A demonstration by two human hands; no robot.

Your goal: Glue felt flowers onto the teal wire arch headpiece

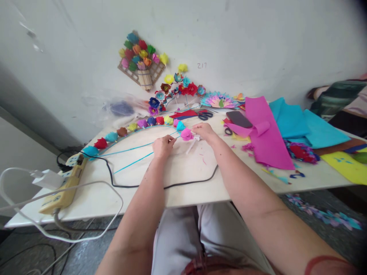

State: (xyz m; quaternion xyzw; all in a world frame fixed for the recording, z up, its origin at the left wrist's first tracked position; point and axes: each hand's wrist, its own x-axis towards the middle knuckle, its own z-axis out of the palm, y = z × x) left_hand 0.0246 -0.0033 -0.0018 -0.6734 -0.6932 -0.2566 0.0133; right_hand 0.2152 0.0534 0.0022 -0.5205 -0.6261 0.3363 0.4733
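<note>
My left hand (pixel 164 146) is closed in a pinch on a turquoise cord (pixel 133 162), which runs out from both sides of the fingers. Just to its right, a pink paper flower (pixel 187 134) sits at the end of a curved string of paper flowers (pixel 142 123) in several colours. My right hand (pixel 204 132) has its fingertips closed at the pink flower's right edge. Under that hand lies a small white item (pixel 196 138), partly hidden, with a pale strip below it.
Black scissors (pixel 205 115), a dark phone (pixel 239 119) and pink paper (pixel 265 133) lie beyond and to the right. A yellow power strip (pixel 64 187) with cables occupies the left edge. A black cable (pixel 126 186) crosses the white table (pixel 183 196) in front. Finished flowers (pixel 172 89) stand at the wall.
</note>
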